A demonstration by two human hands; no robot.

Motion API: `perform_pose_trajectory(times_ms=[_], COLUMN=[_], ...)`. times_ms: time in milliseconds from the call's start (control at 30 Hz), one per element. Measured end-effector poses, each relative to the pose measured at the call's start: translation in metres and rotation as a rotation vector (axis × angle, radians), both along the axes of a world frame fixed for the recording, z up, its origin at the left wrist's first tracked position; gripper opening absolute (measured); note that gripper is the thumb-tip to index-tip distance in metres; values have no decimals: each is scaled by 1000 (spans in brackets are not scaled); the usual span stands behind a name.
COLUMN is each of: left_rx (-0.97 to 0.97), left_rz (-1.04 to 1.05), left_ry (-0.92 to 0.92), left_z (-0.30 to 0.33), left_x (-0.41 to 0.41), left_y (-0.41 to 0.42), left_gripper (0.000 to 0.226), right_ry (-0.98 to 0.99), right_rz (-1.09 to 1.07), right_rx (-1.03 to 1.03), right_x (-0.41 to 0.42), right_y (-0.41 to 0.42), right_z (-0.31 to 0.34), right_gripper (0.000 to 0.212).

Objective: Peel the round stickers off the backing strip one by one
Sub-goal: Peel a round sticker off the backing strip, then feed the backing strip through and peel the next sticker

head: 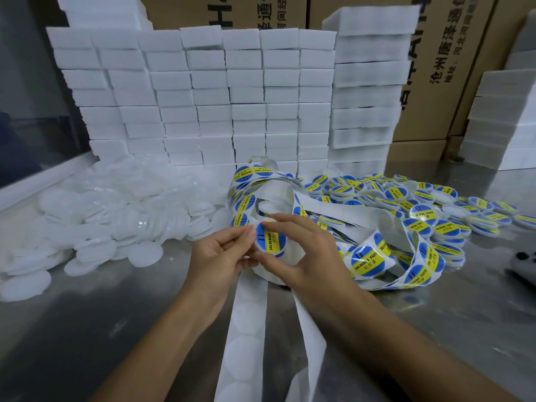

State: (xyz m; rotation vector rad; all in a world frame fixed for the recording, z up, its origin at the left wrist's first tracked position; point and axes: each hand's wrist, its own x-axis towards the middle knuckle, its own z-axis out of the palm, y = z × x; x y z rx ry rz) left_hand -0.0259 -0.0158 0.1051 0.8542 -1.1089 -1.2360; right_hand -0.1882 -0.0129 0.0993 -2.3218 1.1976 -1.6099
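You are at a steel table [87, 329] with a wall of stacked white foam blocks [203, 91] at its far edge and brown printed cartons [435, 68] behind them. At the centre, both your hands meet on one round sticker [271, 237], blue and yellow with the words SOLDERING PASTE. Your left hand [223, 256] has its fingers curled and pinches the sticker's left edge. Your right hand [301, 253] reaches over it, the forefinger on its top edge and the thumb below, so it too is pinching the sticker; whether a lid lies under the sticker cannot be told. The backing strip [246, 320] hangs from just under your hands toward you in two white bands, with bare circles where stickers sat. Behind and to the right of your hands the strip loops on, carrying more stickers [367, 261]. Farther right lies a heap of labelled lids [429, 210] on the table. To the left of your hands lies a pile of plain white lids [116, 216], well apart from the labelled ones. A small dark and grey object [525, 264] sits at the right edge, too blurred to tell.
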Motion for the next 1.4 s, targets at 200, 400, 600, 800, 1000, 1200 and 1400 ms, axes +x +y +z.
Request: perform_pose_trajectory(times_ms=[200,400,600,800,1000,1200,1400], left_rx=[-167,-269,-380,-249,-99,54,119], left_rz=[130,39,108,203,162,90,100], left_ry=[-429,-678,-876,-612,-451,-393,-326], left_z=[-13,-30,-37,-32,-25,-19,-15], left_x=[-14,-23,-25,-22,-18,-20,-17], left_y=[7,8,3,-1,-4,-4,-4], left_gripper=[39,68,46,15,25,41,37], right_ry=[-171,-247,116,224,267,206,41], right_rz=[-110,-418,-626,-712,-658,-599,-441], right_rx=[5,286,405,455,612,452,160], right_x=[-22,-83,-127,-143,-144,-122,-71], right_y=[-19,-74,-133,-160,-166,-146,-95], right_z=[14,31,34,25,28,39,42], right_gripper=[27,26,27,25,30,38,19])
